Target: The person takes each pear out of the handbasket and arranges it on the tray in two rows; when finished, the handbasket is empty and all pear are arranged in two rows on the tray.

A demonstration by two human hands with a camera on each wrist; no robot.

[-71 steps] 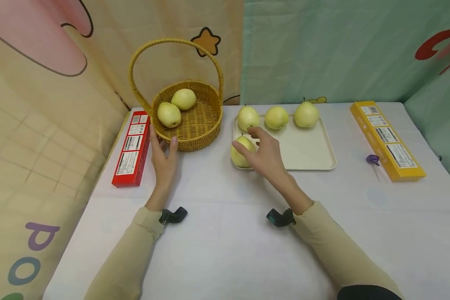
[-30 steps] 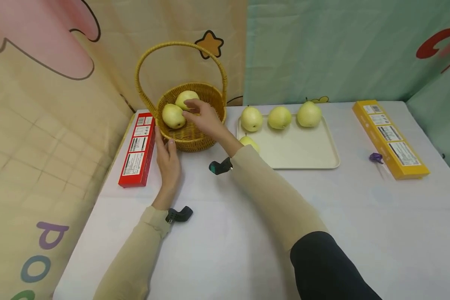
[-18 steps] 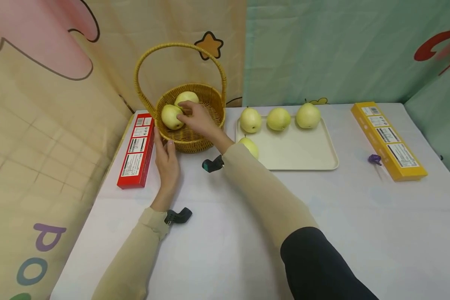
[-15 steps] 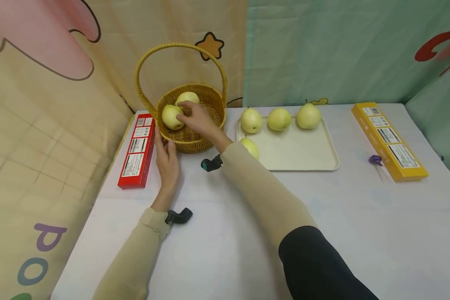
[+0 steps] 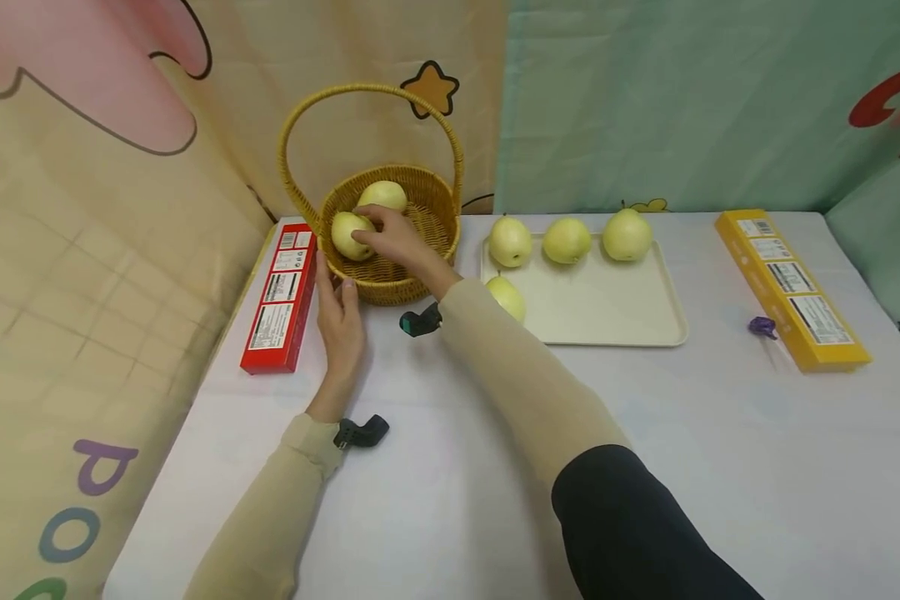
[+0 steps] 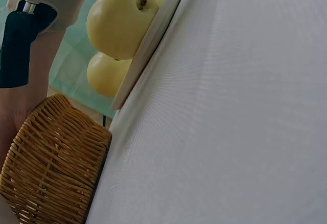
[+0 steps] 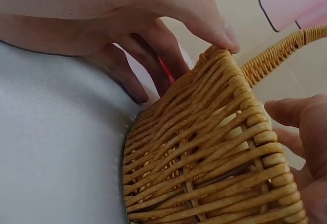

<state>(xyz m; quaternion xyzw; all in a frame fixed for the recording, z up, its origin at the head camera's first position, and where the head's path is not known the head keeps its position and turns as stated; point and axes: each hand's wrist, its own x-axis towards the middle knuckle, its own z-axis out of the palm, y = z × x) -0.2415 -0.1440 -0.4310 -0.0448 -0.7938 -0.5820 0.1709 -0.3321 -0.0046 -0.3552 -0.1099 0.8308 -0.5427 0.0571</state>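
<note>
A brown wicker basket [image 5: 390,292] with a tall arched handle stands at the back left, holding two yellow-green pears. My left hand [image 5: 341,333] rests against its near left side; in the right wrist view the left thumb touches the rim and the other fingers lie fairly straight along the outer wall. Inside the basket, my right hand [image 5: 397,240] has thumb and fingers at the right side of the nearer pear [image 5: 350,236]. The second pear [image 5: 382,194] sits just behind. The wicker wall [image 7: 204,157] hides most of this grip in the right wrist view.
A cream tray [image 5: 607,317] bears several pears, one partly behind my right sleeve. Left of the basket lies a red box [image 5: 279,300]. A yellow box [image 5: 795,292] and a purple-wrapped lollipop [image 5: 762,327] lie at the right. Printed curtains stand behind the table.
My right hand has left the pear at the tray's front left and moved into the basket, where its fingers have closed in on the nearer pear. My left hand stays at the basket.
</note>
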